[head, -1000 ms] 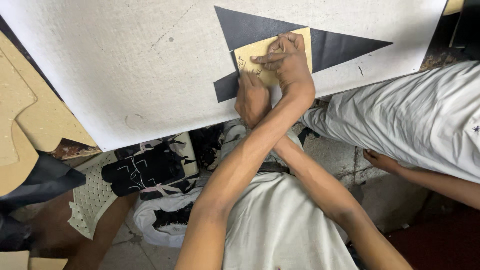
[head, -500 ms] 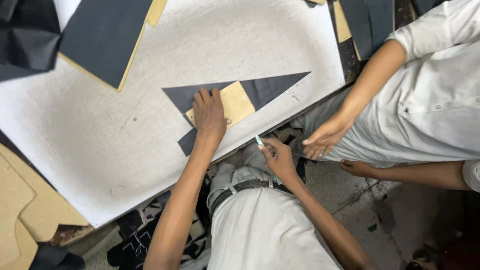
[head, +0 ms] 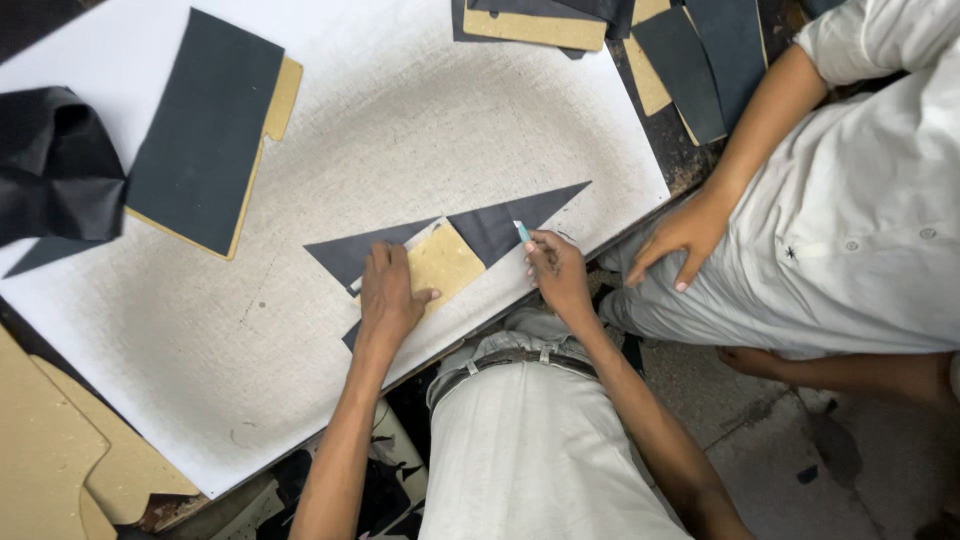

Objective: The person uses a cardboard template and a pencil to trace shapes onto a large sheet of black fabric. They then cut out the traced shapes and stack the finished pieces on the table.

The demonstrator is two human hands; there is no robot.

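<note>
My left hand (head: pixel 388 295) presses flat on a tan cardboard template (head: pixel 446 264) that lies on a dark triangular piece of material (head: pixel 510 216) on the white board (head: pixel 400 130). My right hand (head: pixel 556 268) pinches a small pale blue marker (head: pixel 522 232) with its tip at the dark piece's lower edge, just right of the template.
A dark sheet on tan card (head: pixel 205 130) and crumpled black material (head: pixel 55 165) lie at the left. More dark and tan pieces (head: pixel 600 25) are stacked at the top. Another person in white (head: pixel 850 230) sits at the right, hand (head: pixel 680 240) on knee. Tan boards (head: pixel 50 450) lean lower left.
My right hand rose from below the board's edge up to the dark piece with the marker. The view shifted, and my left hand stays pressed on the template.
</note>
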